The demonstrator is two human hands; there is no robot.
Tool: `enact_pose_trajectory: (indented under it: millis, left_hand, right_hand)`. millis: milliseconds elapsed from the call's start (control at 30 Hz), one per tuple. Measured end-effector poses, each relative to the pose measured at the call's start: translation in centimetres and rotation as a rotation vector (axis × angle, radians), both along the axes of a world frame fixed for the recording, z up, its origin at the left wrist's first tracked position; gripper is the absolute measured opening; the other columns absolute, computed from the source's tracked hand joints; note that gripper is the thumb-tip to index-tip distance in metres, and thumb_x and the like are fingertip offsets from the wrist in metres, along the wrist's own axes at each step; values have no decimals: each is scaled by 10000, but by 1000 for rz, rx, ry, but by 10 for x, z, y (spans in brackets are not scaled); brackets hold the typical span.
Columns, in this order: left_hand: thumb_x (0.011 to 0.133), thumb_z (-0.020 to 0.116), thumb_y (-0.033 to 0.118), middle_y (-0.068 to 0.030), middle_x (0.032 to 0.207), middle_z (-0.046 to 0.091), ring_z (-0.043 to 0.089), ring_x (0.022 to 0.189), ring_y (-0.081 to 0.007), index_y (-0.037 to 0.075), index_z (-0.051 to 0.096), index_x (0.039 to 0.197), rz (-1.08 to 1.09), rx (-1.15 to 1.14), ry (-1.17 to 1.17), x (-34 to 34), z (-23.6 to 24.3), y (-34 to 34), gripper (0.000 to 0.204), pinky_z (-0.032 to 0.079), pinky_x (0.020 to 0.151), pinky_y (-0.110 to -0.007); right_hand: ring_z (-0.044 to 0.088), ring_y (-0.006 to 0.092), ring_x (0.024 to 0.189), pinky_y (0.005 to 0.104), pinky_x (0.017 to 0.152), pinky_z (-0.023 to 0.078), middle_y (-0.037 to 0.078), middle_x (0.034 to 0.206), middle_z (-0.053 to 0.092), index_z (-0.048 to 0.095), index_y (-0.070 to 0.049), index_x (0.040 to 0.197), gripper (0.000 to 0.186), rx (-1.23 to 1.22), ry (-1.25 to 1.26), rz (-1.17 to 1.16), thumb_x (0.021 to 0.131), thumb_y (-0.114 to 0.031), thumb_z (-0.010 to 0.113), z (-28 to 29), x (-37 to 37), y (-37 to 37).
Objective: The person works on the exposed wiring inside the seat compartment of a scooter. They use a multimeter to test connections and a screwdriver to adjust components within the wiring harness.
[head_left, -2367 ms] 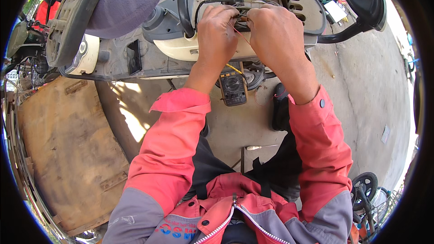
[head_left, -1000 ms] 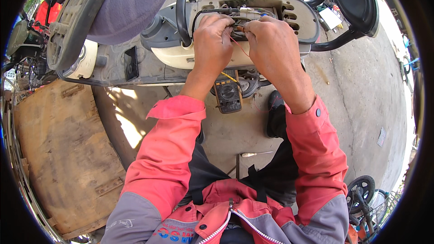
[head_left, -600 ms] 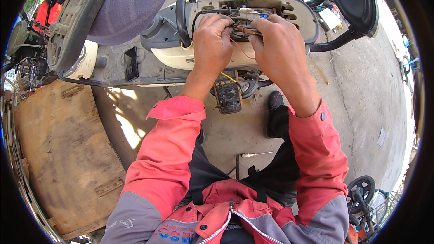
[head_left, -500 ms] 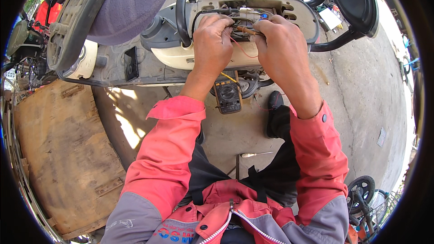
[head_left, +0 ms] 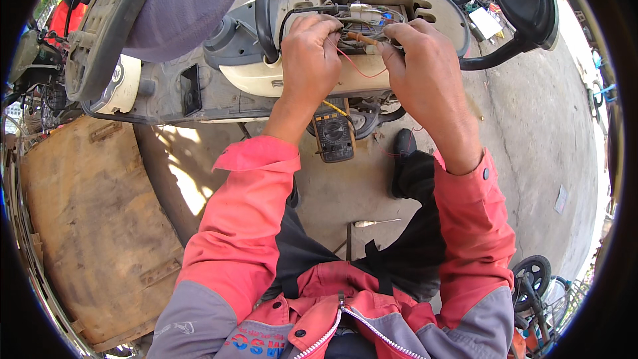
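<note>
My left hand (head_left: 311, 56) is closed at the open wiring bay of a white scooter (head_left: 262, 81), its fingertips pinched at the wires. A thin red wire (head_left: 362, 73) runs from beside those fingertips toward my right hand. My right hand (head_left: 425, 60) is closed too, thumb and fingers pinched at the end of an orange-brown slim piece (head_left: 361, 38) lying across the bay. Behind it sit a white connector (head_left: 362, 12) and a small blue connector (head_left: 385, 18). A black multimeter (head_left: 334, 136) with a yellow lead rests below the scooter's side. My fingers partly hide the wire ends.
The raised seat (head_left: 179, 13) stands at left, beside the black grab bar (head_left: 267, 23). A black backrest (head_left: 522, 0) juts out at right. A screwdriver (head_left: 365, 223) lies between my legs, and a wooden board (head_left: 93, 233) at left. A dark phone-like slab (head_left: 191, 90) rests on the footboard.
My right hand has moved slightly right, away from my left, and more of the orange-brown piece shows between them. My left hand stays at the wires.
</note>
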State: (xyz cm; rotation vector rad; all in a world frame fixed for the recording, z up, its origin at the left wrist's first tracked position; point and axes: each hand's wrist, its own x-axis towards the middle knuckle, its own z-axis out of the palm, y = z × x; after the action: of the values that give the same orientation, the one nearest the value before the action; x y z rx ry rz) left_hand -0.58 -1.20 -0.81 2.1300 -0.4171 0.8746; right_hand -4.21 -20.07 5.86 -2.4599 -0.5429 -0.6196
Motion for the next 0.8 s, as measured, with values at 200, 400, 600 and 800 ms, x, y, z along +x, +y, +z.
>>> enact_pose_trajectory:
  millis: [200,400,600,800]
  left_hand:
    - [848,714,-29,-162,1020,770,724,964,-336,-25,771,1004,-7,4,-21,3,-6,1,166,560,889,-384]
    - [857,717,-22,-158,1016,770,723,960,-331,-21,773,1007,-6,5,-26,3,-6,1,159,562,876,-379]
    - [863,717,-42,-152,1012,771,730,949,-311,-25,774,1014,5,-11,-23,2,-7,3,162,565,859,-364]
    - [860,729,-49,-143,1021,773,732,939,-300,-29,772,1023,1,-9,4,5,-7,-1,170,564,854,-351]
  right_hand:
    - [673,419,875,491,757,526,217,926,673,728,26,1045,244,8,2,-53,970,-206,713,-2,-6,-11]
    - [616,378,625,443,601,474,204,687,625,698,41,890,297,156,202,-94,993,-238,696,34,-29,-34]
    - [613,460,662,492,631,498,277,722,622,674,63,803,243,-195,936,574,890,-164,660,29,-44,-50]
    - [733,405,1030,470,897,589,274,1028,757,759,64,964,254,-729,1120,540,842,-83,591,-190,-68,-24]
